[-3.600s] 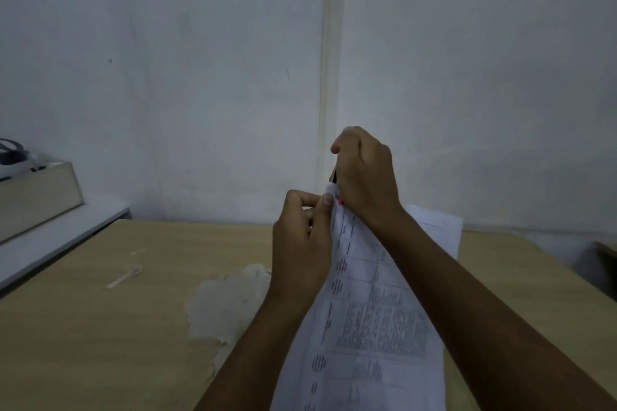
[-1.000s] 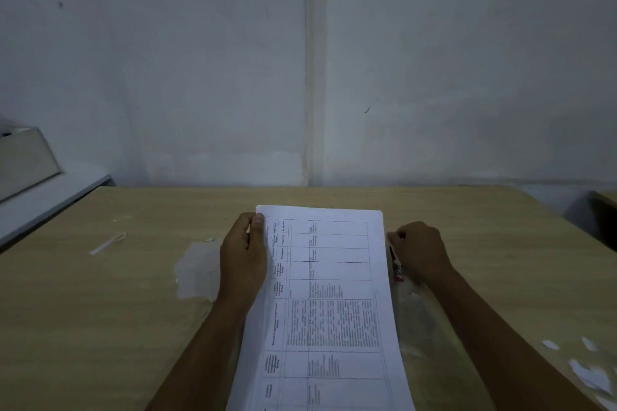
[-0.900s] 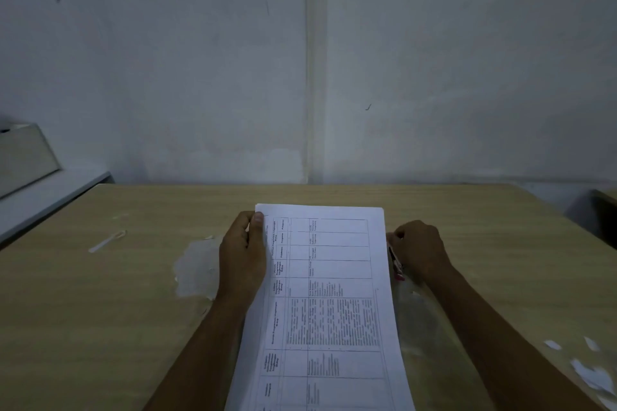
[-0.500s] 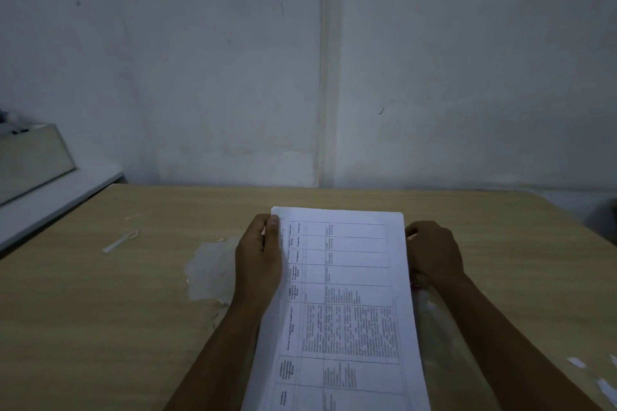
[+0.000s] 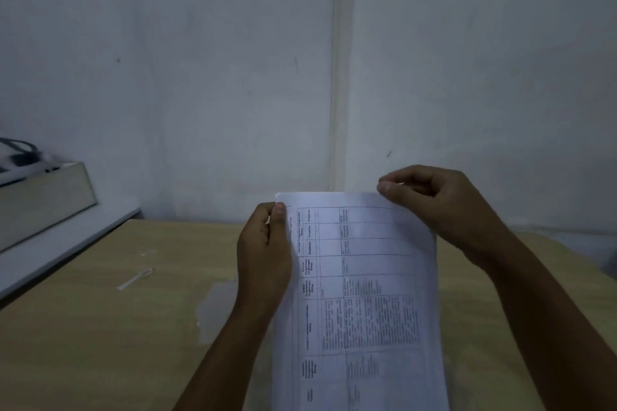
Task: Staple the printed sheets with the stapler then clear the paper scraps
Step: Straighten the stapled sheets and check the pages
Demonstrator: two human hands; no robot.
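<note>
The printed sheets (image 5: 360, 294), white with a table of small text, are held up above the wooden table (image 5: 100, 327). My left hand (image 5: 265, 250) grips their top left corner with the thumb on the front. My right hand (image 5: 437, 203) pinches the top right corner between thumb and fingers. A short dark line, perhaps a staple, shows at the top left corner beside my left thumb. The stapler is not in sight. One thin paper scrap (image 5: 135, 279) lies on the table to the left.
A pale patch of worn surface (image 5: 213, 307) marks the table beside my left forearm. At the far left a white ledge (image 5: 60, 243) carries a beige box (image 5: 43, 200). A plain wall stands close behind the table.
The sheets have risen from lying low over the table to being held up. My right hand left the table beside the sheets, where it held the stapler, and now pinches the top right corner.
</note>
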